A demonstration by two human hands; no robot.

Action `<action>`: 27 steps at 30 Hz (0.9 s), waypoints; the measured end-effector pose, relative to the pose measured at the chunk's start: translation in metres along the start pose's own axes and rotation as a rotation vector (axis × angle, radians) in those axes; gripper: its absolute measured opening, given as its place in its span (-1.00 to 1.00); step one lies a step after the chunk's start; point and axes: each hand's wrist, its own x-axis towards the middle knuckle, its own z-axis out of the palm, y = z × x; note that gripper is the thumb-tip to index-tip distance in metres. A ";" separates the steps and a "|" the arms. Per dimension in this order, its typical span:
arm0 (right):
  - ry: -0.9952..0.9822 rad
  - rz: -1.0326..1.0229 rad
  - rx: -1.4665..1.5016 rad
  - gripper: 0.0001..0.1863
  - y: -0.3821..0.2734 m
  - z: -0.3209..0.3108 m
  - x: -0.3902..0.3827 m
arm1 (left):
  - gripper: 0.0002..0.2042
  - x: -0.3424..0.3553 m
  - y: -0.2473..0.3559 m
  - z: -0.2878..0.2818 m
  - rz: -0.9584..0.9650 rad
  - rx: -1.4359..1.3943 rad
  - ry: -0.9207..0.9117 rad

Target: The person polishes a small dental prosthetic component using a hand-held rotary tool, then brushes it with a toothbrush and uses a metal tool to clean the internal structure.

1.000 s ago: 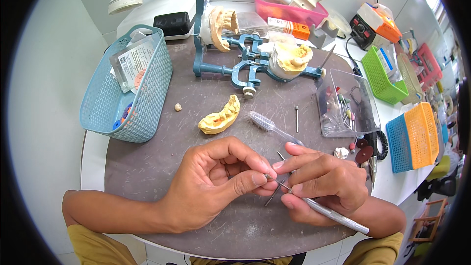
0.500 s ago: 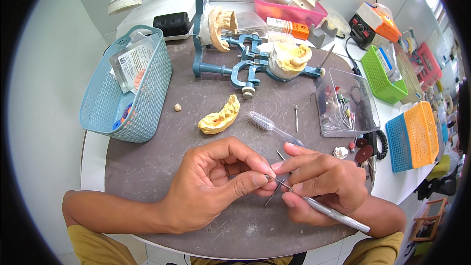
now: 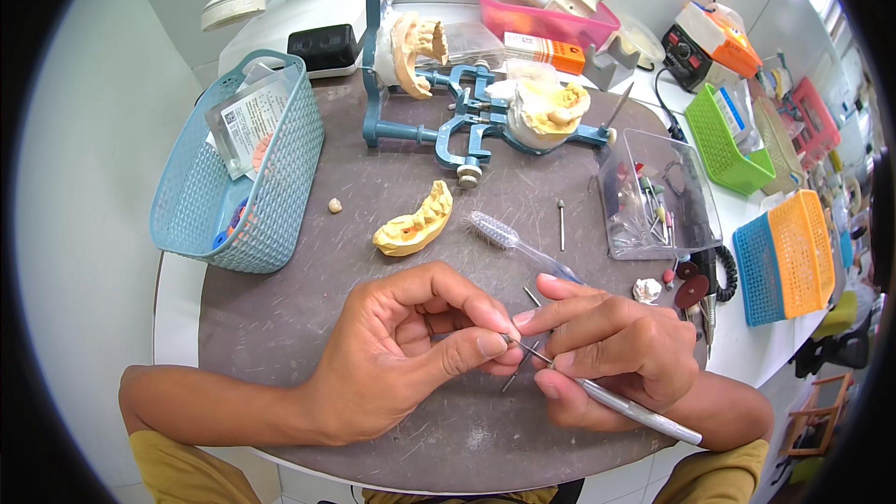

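Note:
My right hand grips a slim metal hand tool like a pen, its thin shaft pointing left. My left hand is closed in a pinch at the tool's tip; a tiny dark piece shows between thumb and forefinger, too small to name. Thin metal rods lie on the mat beneath the fingers, partly hidden. Beyond the hands are a yellow dental cast, a small tooth-shaped piece, a clear-handled brush and a single bur.
A blue articulator with mounted dental casts stands at the back. To the left is a light-blue basket; to the right, a clear box of burs, dark-red discs and a handpiece. A pink bin sits behind.
The whole view has shifted very slightly. Both hands keep almost the same pose, with the tool's tip still at the left fingertips.

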 end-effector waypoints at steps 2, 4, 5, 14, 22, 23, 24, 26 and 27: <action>-0.009 -0.012 -0.011 -0.75 -0.001 0.000 0.001 | -0.90 0.000 0.000 0.000 0.000 0.004 -0.001; -0.017 -0.015 -0.014 -0.75 -0.002 -0.001 0.002 | -0.90 0.000 0.000 0.000 -0.004 0.001 -0.002; -0.020 -0.012 -0.012 -0.75 -0.003 -0.001 0.002 | -0.90 0.000 0.000 0.000 -0.005 -0.001 0.001; -0.027 -0.017 -0.018 -0.76 -0.002 -0.001 0.002 | -0.90 0.000 0.000 0.000 -0.010 -0.010 0.000; -0.028 -0.013 -0.011 -0.75 -0.002 -0.001 0.002 | -0.90 0.000 0.001 0.001 -0.007 -0.014 0.003; -0.032 -0.011 -0.014 -0.75 -0.002 -0.001 0.002 | -0.90 0.000 0.001 0.001 -0.007 -0.014 0.003; -0.036 -0.009 -0.017 -0.75 -0.003 -0.002 0.002 | -0.90 0.000 0.001 0.001 -0.008 -0.014 0.002; -0.024 0.007 0.000 -0.75 -0.001 -0.001 0.001 | -0.90 0.000 0.001 0.001 -0.010 -0.012 0.002; -0.018 0.015 0.008 -0.76 -0.001 -0.001 0.001 | -0.90 0.000 0.001 0.001 -0.011 -0.010 0.002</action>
